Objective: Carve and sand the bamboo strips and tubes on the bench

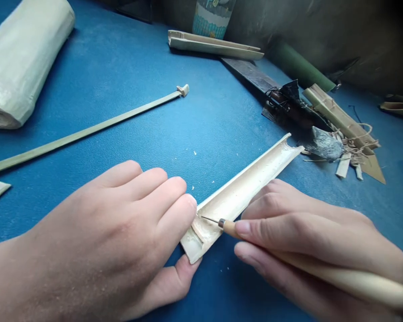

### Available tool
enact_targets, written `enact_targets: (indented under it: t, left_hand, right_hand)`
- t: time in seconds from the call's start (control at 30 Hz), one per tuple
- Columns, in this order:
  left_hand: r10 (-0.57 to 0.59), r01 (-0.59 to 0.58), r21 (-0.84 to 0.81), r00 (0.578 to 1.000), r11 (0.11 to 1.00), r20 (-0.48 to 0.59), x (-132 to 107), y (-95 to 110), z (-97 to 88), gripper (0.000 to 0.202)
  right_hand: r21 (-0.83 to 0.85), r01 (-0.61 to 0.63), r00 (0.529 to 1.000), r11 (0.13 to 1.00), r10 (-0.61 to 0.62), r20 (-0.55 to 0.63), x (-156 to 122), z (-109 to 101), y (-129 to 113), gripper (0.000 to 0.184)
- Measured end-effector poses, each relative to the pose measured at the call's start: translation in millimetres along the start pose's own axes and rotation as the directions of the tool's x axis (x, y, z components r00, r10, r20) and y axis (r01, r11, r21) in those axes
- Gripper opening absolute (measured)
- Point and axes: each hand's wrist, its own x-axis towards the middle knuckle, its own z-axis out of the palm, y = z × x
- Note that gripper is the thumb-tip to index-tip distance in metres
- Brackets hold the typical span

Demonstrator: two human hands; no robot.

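Head view: one hollow bamboo piece (245,183) is between your hands over the blue table (147,143), open side up, its long axis slanting away to the far right. Your left hand (130,232) pinches its near end between thumb and fingers; your right hand (309,232) grips one carving tool (356,281), its thin tip inside the hollow, just right of your left fingertips. Farther out: one long strip (97,126), one thick tube (30,58), one green tube (298,65), one cup (213,18).
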Motion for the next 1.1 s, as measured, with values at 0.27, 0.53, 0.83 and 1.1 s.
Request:
enact_targets:
  t: [0.27, 0.53, 0.83, 1.1]
  left_hand:
    - [-0.02, 0.02, -0.038, 1.0, 0.999, 0.0, 1.6, 1.1, 1.1, 0.019]
    - [-0.053, 0.049, -0.092, 0.998, 0.995, -0.037, 0.1, 5.8, 2.5, 0.019]
    - [-0.041, 0.036, -0.09, 0.998, 0.995, -0.051, -2.5, 7.6, 2.4, 0.019]
    - [-0.054, 0.054, -0.027, 0.999, 0.998, 0.005, -6.5, -1.3, 3.0, 0.024]
  right_hand:
    - [0.215, -0.067, 0.996, 0.974, 0.078, -0.041, 7.8, -11.8, 21.4, 0.013]
    - [0.215, -0.074, 0.994, 0.974, 0.088, -0.06, 7.9, -10.7, 16.4, 0.014]
    - [0.212, -0.079, 0.991, 0.974, 0.1, -0.09, 8.6, -3.6, 10.2, 0.016]
    - [0.213, -0.133, 0.974, 0.968, 0.167, -0.153, 8.6, -1.8, 10.7, 0.014]
